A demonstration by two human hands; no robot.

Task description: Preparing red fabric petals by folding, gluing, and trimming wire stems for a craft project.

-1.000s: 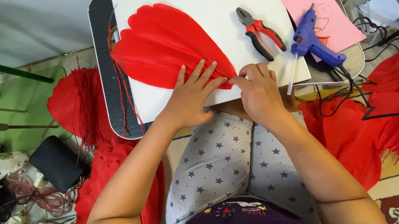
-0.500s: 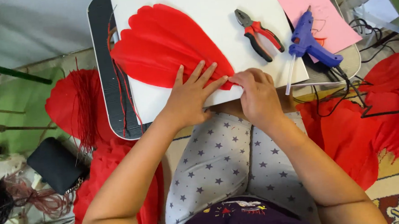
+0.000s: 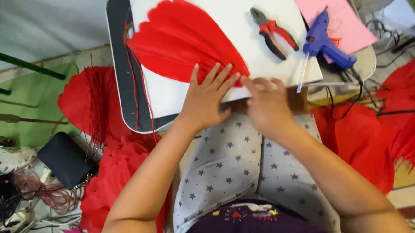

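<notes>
A fan of red paper petals [image 3: 179, 39] lies on a white sheet [image 3: 225, 14] on a low dark-edged table [image 3: 120, 69]. My left hand [image 3: 206, 97] rests flat, fingers spread, on the near edge of the petals where they meet at a point. Beside it, my right hand [image 3: 266, 101] presses on the sheet's front edge next to the petals' tip, fingers curled and blurred. Whether it pinches anything I cannot make out.
Red-handled pliers [image 3: 273, 32] and a blue glue gun [image 3: 325, 42] lie on the sheet to the right, by a pink paper [image 3: 330, 8]. Red crepe paper is heaped on the floor at left [image 3: 106, 185] and right [image 3: 381, 130]. Black cables [image 3: 394, 110] trail right. A dark pouch [image 3: 66, 158] lies left.
My right hand has shifted slightly along the sheet's front edge and is blurred with motion. My left hand stays pressed on the petals.
</notes>
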